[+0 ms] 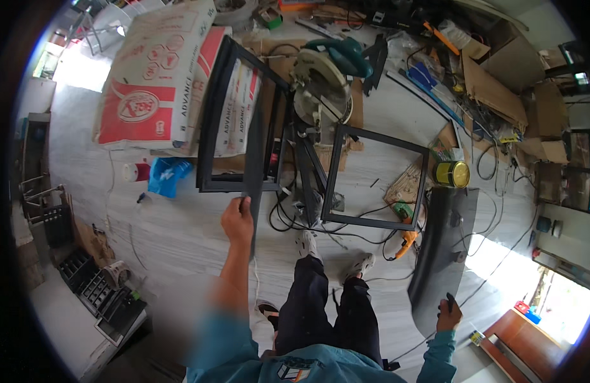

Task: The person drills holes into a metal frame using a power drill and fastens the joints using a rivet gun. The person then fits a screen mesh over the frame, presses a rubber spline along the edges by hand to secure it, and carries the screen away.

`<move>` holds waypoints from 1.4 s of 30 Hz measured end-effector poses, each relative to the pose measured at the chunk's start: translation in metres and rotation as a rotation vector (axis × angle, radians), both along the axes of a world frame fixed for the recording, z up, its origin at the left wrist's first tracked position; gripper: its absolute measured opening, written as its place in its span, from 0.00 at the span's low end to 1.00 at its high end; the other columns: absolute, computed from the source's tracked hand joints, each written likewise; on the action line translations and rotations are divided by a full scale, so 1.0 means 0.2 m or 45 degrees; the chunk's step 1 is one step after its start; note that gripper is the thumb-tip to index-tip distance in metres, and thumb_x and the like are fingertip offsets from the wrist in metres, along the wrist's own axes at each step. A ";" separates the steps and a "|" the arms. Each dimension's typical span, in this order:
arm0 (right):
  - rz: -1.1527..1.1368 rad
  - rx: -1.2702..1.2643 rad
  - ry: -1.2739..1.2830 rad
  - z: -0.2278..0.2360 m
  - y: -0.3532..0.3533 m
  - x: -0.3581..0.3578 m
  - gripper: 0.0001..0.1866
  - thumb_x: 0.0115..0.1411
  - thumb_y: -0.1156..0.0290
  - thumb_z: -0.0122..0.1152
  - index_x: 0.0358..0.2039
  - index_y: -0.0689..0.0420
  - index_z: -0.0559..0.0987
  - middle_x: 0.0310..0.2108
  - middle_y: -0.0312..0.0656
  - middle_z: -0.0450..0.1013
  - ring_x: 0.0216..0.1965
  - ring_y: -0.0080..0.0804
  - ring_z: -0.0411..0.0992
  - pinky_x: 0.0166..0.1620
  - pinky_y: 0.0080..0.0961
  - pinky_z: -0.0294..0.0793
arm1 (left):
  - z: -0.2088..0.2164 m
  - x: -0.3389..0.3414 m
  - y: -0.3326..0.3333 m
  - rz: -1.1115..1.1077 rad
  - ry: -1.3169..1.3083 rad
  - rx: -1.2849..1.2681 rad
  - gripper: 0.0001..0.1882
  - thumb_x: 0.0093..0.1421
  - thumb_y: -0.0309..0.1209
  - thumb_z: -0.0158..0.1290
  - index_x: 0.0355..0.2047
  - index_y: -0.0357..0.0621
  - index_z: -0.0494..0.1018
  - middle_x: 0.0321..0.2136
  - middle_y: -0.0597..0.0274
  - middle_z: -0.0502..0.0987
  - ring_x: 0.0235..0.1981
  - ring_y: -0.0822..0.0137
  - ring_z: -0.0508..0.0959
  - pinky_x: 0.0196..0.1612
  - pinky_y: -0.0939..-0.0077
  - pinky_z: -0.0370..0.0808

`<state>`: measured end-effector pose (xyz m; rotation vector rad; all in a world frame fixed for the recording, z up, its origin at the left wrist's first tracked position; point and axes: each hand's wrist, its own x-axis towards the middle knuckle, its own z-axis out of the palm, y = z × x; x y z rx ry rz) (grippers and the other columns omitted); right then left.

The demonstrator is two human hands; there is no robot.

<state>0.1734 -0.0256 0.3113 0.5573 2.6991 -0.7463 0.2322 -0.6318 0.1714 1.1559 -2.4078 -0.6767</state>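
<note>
Dark grey strip (254, 169) clenched in left hand (237, 220); upper end hard to separate from black frame (208, 131). Right hand (449, 315) grasps small black object (449, 299), partly hidden, kind unclear.

Left of the left hand (237, 220), I have bare floor (180, 236) to pass over; ahead, the left black frame (211, 127) and stacked sacks (151, 83) bar me. I could reach through the right black frame (370, 222), but the miter saw (320, 83) crowds its far left corner. The dark sheet (438, 265) blocks the right hand (449, 316) inward.
</note>
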 end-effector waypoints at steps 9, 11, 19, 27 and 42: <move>0.107 0.447 0.149 -0.07 0.19 0.15 0.15 0.56 0.71 0.59 0.42 0.64 0.78 0.31 0.47 0.78 0.29 0.32 0.75 0.34 0.27 0.74 | -0.21 -0.17 -0.35 -0.042 -0.205 -0.119 0.11 0.59 0.36 0.55 0.28 0.39 0.74 0.23 0.49 0.76 0.25 0.47 0.76 0.27 0.61 0.71; -0.017 0.427 0.058 -0.09 0.19 0.12 0.15 0.57 0.71 0.59 0.43 0.64 0.78 0.31 0.46 0.78 0.29 0.30 0.75 0.34 0.26 0.74 | -0.26 -0.19 -0.36 -0.037 -0.198 -0.137 0.11 0.59 0.36 0.55 0.29 0.39 0.74 0.23 0.49 0.76 0.26 0.47 0.76 0.27 0.61 0.71; -0.060 0.396 0.006 -0.15 -0.02 0.09 0.15 0.58 0.68 0.60 0.43 0.64 0.78 0.24 0.40 0.74 0.25 0.22 0.70 0.32 0.20 0.72 | -0.50 -0.23 -0.37 0.106 -0.057 -0.104 0.11 0.59 0.36 0.55 0.30 0.40 0.76 0.24 0.47 0.77 0.26 0.46 0.77 0.28 0.62 0.72; -0.177 0.343 -0.001 -0.21 0.00 0.16 0.15 0.58 0.66 0.60 0.41 0.64 0.79 0.24 0.39 0.76 0.25 0.22 0.71 0.32 0.20 0.73 | -0.76 -0.22 -0.49 0.014 -0.163 -0.161 0.13 0.61 0.38 0.53 0.31 0.39 0.76 0.23 0.47 0.77 0.25 0.47 0.77 0.28 0.63 0.72; -0.268 -0.036 0.037 -0.24 -0.19 -0.03 0.16 0.57 0.69 0.62 0.43 0.66 0.77 0.30 0.42 0.76 0.29 0.27 0.75 0.29 0.20 0.75 | -0.90 -0.29 -0.03 -0.505 -0.332 -0.193 0.24 0.57 0.34 0.55 0.52 0.42 0.67 0.48 0.49 0.72 0.51 0.49 0.70 0.55 0.58 0.65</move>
